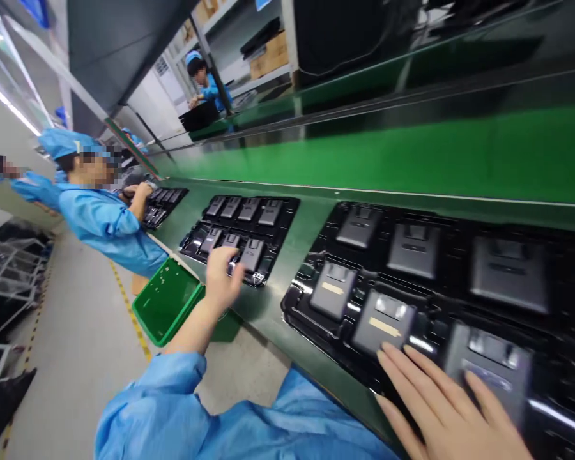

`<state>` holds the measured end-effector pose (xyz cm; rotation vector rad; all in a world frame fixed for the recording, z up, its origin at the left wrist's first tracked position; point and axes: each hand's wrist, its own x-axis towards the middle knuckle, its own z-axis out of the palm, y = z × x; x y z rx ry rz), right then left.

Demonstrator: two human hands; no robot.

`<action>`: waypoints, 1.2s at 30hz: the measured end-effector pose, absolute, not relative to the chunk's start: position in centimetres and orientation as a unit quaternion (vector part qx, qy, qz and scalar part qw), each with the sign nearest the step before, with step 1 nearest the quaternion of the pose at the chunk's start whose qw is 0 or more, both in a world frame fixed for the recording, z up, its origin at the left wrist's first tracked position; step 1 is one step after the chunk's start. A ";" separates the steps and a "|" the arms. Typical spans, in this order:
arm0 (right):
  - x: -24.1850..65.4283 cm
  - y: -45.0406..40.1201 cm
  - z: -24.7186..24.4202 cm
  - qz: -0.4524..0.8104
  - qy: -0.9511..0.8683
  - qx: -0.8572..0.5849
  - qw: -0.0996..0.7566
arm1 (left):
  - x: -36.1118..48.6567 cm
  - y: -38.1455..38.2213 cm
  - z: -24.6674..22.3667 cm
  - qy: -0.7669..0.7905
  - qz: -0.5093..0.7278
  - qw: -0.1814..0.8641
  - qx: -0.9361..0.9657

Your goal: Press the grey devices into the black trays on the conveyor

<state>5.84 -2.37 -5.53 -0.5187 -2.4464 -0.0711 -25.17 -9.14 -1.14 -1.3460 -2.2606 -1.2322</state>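
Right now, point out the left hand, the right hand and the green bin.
left hand (223,276), head view, back of the hand.
right hand (443,409), head view, back of the hand.
green bin (165,300), head view, inner floor.

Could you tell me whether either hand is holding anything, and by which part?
Nothing is held. The left hand touches the far tray at its near edge; the right hand lies flat on the near tray.

long green conveyor belt (460,153), pale grey floor (76,358) with a yellow striped line (129,306), strip light (4,99) overhead, shelving (268,51) holding maybe cardboard boxes, wire racks (4,268) far left
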 end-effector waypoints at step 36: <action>6.0 -3.2 -7.3 0.131 -0.868 -0.257 0.405 | -12.6 4.0 1.3 -0.306 0.128 -0.110 -0.937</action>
